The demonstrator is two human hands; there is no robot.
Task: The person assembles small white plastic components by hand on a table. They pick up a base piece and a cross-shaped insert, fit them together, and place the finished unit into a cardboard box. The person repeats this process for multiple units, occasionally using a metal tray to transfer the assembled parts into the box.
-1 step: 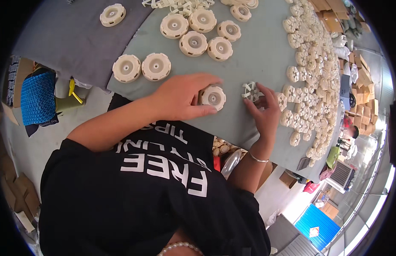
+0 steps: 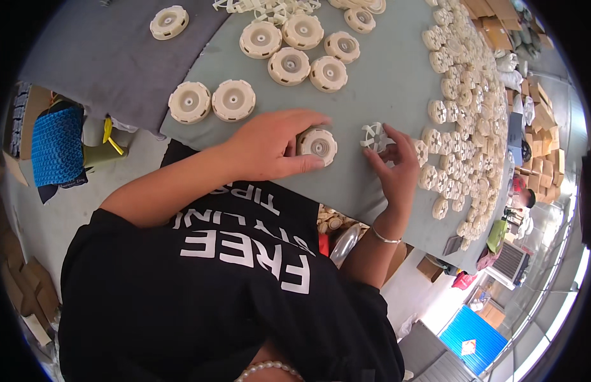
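Note:
My left hand (image 2: 274, 145) curves round a cream plastic wheel (image 2: 317, 147) lying on the green-grey tabletop, thumb along its near side and fingers along its far side. The wheel's recessed ringed face points up. To the right, my right hand (image 2: 397, 159) pinches a small white spoked insert (image 2: 373, 137) by its edge, thumb against fingers. A short gap separates the insert from the wheel. Just beyond my left hand, a pair of similar wheels (image 2: 233, 100) rests on the cloth.
Several more wheels (image 2: 289, 65) stand farther back, near a heap of white spoked pieces (image 2: 263, 9). Along the right side spreads a large mass of finished-looking spoked wheels (image 2: 457, 137). A dark grey cloth (image 2: 117, 54) covers the left. A blue knitted item (image 2: 57, 143) sits beyond the table's left edge.

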